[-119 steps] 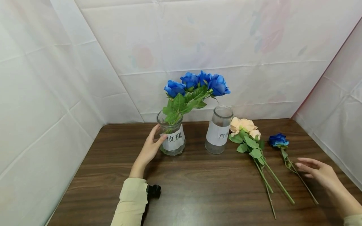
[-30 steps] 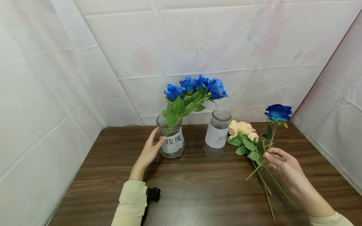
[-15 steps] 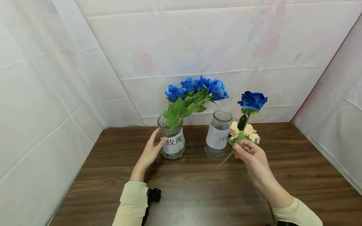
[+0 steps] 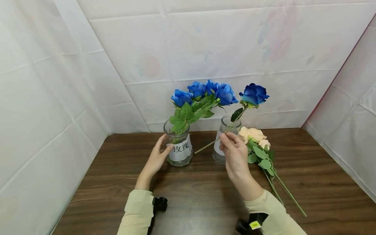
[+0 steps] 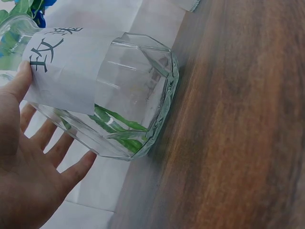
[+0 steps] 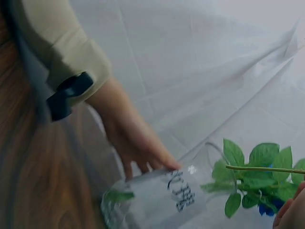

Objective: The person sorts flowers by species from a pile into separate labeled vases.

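My left hand [image 4: 157, 156] holds the side of a glass vase [image 4: 183, 160], with the thumb [image 5: 19, 81] on its paper label and the fingers behind. Several blue roses [image 4: 197, 89] with green leaves lean to the right out of this vase, and green stems [image 5: 121, 133] show through its glass base. A single blue rose [image 4: 254, 94] is pinched by its stem between thumb and fingertips of my right hand [image 4: 235, 153]. Its bloom points up and right; the stem's cut end [image 6: 233, 167] points left, toward the first vase. The right hand overlaps a second labelled glass vase [image 4: 218, 159].
Peach-coloured flowers [image 4: 254, 134] with long green stems [image 4: 289, 192] lie on the brown wooden table [image 4: 188, 195], right of the second vase. White cloth [image 4: 123, 49] hangs behind and at both sides. Black wrist mounts [image 4: 160, 204] sit at the cuffs.
My right hand has picked up the single blue rose from the table's right side and carried it left, past the peach flowers, to the front of the second vase. The left hand stays at its vase.
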Motion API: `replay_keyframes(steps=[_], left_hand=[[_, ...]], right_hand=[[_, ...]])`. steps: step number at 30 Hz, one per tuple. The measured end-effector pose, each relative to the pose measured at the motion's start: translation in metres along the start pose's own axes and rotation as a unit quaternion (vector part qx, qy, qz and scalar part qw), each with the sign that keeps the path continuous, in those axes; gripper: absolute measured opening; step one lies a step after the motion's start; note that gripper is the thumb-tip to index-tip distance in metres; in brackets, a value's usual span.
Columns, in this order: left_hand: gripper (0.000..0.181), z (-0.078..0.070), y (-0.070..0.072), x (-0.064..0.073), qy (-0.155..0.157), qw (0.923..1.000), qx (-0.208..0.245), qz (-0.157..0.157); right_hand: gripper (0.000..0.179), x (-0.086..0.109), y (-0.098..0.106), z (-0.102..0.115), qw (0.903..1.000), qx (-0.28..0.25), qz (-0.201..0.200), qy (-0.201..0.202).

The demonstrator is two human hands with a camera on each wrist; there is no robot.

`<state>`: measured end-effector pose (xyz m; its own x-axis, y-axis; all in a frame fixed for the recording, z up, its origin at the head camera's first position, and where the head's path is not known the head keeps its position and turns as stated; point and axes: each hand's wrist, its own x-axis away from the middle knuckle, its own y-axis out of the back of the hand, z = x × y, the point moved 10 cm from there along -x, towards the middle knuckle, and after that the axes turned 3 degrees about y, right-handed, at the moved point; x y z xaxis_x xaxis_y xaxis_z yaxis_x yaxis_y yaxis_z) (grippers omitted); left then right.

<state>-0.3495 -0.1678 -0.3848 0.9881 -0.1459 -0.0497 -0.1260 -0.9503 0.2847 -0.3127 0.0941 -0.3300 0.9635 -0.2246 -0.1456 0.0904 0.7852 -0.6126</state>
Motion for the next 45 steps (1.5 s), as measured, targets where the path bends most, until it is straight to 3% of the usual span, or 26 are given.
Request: replay_keyframes(steps=[7,13,23,27,35,45], left_hand=[[0.065,0.003,0.0,0.002,0.006,1.0,0.001,0.001],[0.065,0.002,0.0,0.001,0.0,1.0,-0.002,-0.001],[0.068,0.004,-0.003,0.001,0.009,0.9999,-0.003,0.008],[0.068,0.003,-0.003,-0.001,0.004,1.0,-0.003,0.005],[0.068,0.004,-0.001,0.0,0.006,1.0,-0.002,0.001],[0.066,0.003,-0.002,-0.001,-0.008,1.0,0.0,0.0]], right_hand=[[0.011,-0.009,-0.031,0.0,0.9977,0.011,-0.012,0.065],[0.009,-0.021,-0.049,-0.013,0.9941,0.034,-0.011,0.102],[0.007,-0.033,-0.052,-0.056,0.985,0.103,-0.008,0.138],[0.014,-0.035,-0.051,-0.066,0.9808,0.124,-0.007,0.15],[0.018,-0.047,-0.053,-0.074,0.9771,0.163,-0.017,0.136],[0.014,-0.06,-0.054,-0.073,0.9814,0.152,-0.025,0.114]])
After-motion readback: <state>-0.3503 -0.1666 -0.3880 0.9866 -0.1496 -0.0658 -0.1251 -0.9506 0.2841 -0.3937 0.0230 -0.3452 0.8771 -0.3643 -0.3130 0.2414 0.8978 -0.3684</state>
